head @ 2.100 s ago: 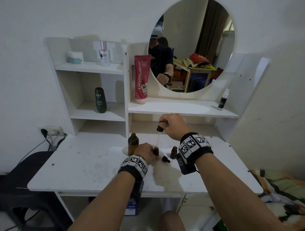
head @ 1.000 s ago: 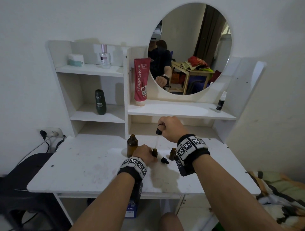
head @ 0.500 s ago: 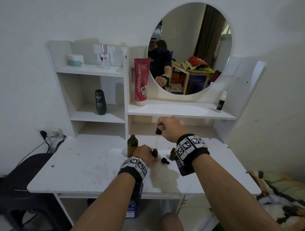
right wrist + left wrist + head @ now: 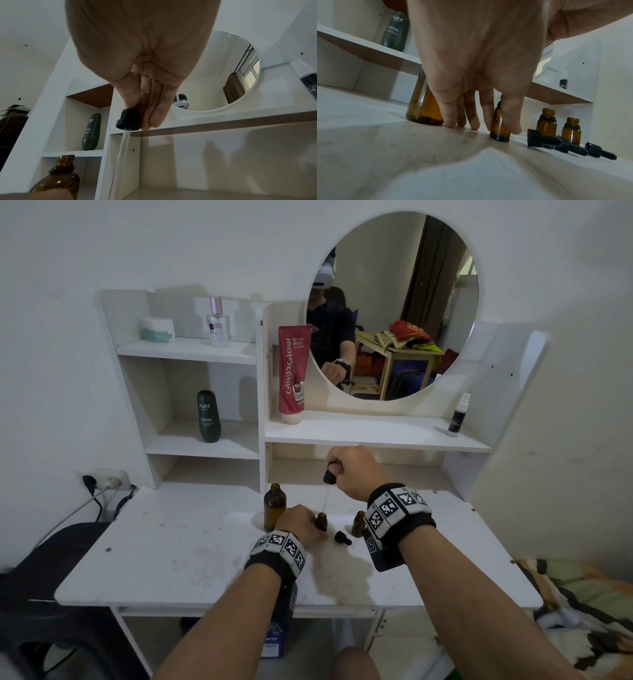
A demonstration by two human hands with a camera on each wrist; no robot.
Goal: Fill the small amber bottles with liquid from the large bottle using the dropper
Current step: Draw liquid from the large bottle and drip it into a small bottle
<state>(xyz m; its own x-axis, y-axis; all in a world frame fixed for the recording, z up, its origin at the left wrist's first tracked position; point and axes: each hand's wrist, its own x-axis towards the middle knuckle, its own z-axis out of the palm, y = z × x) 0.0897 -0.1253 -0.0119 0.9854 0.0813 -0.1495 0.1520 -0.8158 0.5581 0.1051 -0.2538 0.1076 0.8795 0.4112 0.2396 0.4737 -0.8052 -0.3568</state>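
A small amber bottle [image 4: 322, 520] stands open on the white table [image 4: 171, 549]. My left hand [image 4: 310, 525] pinches it between thumb and forefinger [image 4: 511, 119], low on its body [image 4: 499, 128]. My right hand [image 4: 335, 465] holds the dropper by its black bulb and cap [image 4: 128, 119]. Its glass tube [image 4: 327, 499] points down at that bottle's mouth; the tip is hidden. The large amber bottle [image 4: 274, 505] stands open just left of my left hand. It shows only a dark trace at its bottom [image 4: 424, 119].
Two more open small amber bottles [image 4: 546, 122] [image 4: 571, 130] stand right of the held one, with three black dropper caps [image 4: 542, 139] lying before them. A shelf board [image 4: 376, 436] hangs just above my right hand. A dark green bottle [image 4: 209, 416] stands on the left shelf.
Both hands keep their holds and places over the small bottle. Only the head view has tilted a little.
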